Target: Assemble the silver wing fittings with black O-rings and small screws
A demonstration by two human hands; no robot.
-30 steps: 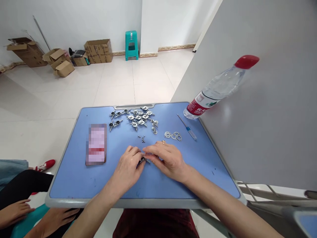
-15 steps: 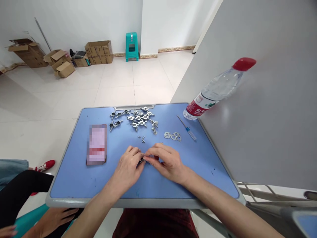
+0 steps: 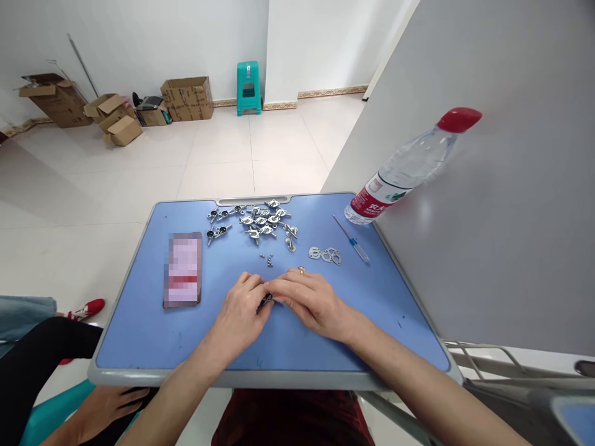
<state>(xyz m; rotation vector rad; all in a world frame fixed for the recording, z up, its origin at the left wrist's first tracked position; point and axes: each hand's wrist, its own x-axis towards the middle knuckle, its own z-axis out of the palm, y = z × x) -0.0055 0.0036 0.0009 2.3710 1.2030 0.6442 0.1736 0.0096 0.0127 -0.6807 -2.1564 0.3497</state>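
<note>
- The left hand (image 3: 240, 308) grasps a small metal part (image 3: 268, 298) between its thumb and fingers.
- This part is in the near half of the blue table (image 3: 139, 334), around the middle.
- The right hand (image 3: 312, 302) is bent over the part's right side; whether it pinches something, I cannot tell.
- Tiny metal pieces (image 3: 270, 263) lie just beyond the hands, on the far side.

Gap between left hand (image 3: 239, 308) and phone (image 3: 184, 271)
</note>
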